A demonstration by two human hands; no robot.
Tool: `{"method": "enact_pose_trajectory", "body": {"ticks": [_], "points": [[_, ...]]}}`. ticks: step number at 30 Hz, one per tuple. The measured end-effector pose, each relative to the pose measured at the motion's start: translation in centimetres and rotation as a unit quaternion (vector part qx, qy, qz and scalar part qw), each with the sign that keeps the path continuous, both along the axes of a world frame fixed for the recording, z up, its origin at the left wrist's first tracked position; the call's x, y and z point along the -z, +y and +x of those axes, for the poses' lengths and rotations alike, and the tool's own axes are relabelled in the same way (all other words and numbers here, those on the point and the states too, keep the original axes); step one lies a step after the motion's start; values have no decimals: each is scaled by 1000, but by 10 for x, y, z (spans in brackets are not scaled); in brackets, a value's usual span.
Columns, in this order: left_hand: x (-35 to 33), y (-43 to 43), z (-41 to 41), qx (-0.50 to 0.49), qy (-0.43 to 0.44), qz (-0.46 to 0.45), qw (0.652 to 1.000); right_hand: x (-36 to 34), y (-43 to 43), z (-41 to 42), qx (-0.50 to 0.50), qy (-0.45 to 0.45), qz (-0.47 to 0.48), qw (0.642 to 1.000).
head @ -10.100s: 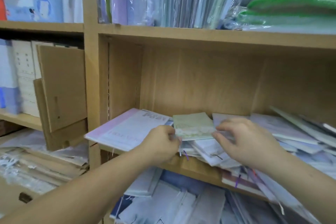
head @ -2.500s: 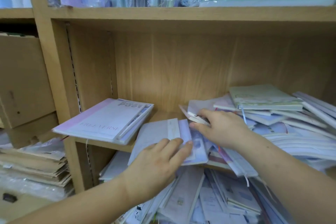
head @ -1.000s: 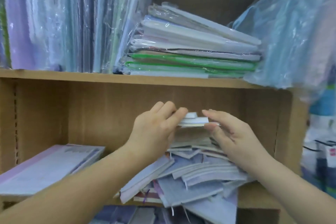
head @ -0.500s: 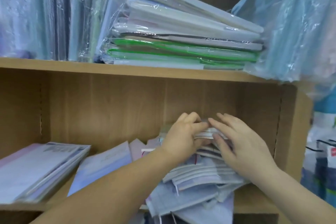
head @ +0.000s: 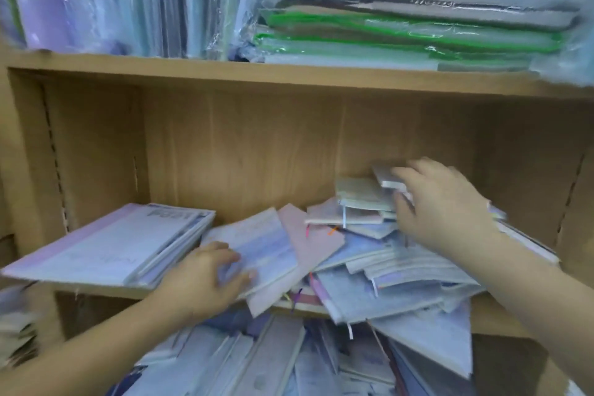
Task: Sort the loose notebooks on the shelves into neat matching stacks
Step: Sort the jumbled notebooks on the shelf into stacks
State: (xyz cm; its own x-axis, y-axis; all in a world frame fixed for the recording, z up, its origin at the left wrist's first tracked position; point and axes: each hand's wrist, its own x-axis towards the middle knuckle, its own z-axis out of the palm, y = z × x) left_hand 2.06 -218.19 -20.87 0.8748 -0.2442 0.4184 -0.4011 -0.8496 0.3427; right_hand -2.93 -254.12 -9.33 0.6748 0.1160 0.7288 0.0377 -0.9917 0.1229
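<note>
On wooden shelf [head: 495, 318], no longer together: left hand [head: 205, 280] lower, gripping blue notebook [head: 260, 244]; right hand [head: 443, 206] pinching small notebook [head: 387, 177] atop pile [head: 401, 264].

The shelf [head: 289, 77] is matt wood-grain board, the notebooks [head: 369, 254] matt paper, the upper packs [head: 418, 32] glossy plastic-wrapped.

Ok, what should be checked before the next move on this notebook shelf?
1. Right hand pinching the small notebook: ok.
2. Left hand hold on the blue notebook: cannot tell, blurred.
3. Loose pile inside the shelf front: not ok, it overhangs.
4. Large stack square on the shelf: not ok, skewed.
5. Matching cover for the small notebook: cannot tell.
</note>
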Motion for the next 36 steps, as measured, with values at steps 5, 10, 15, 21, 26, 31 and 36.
{"method": "enact_pose_trajectory", "body": {"ticks": [5,10,15,21,26,31,36], "points": [[27,37,-19,-44,157,8,987,36,102,8,-139,216,14,966],[39,39,-24,-23,145,-83,986,64,117,22,-111,261,-35,958],[43,-10,-45,10,147,-296,944,77,118,25,-74,214,-39,973],[43,-26,-49,-66,222,-550,802,78,117,29,-30,240,2,970],[19,-55,-46,45,298,-684,664,79,118,27,-31,244,39,968],[-13,-56,-42,28,202,-660,724,76,109,22,-92,226,127,961],[-40,-13,-63,81,88,-595,794,66,114,20,-164,189,291,924]]}}
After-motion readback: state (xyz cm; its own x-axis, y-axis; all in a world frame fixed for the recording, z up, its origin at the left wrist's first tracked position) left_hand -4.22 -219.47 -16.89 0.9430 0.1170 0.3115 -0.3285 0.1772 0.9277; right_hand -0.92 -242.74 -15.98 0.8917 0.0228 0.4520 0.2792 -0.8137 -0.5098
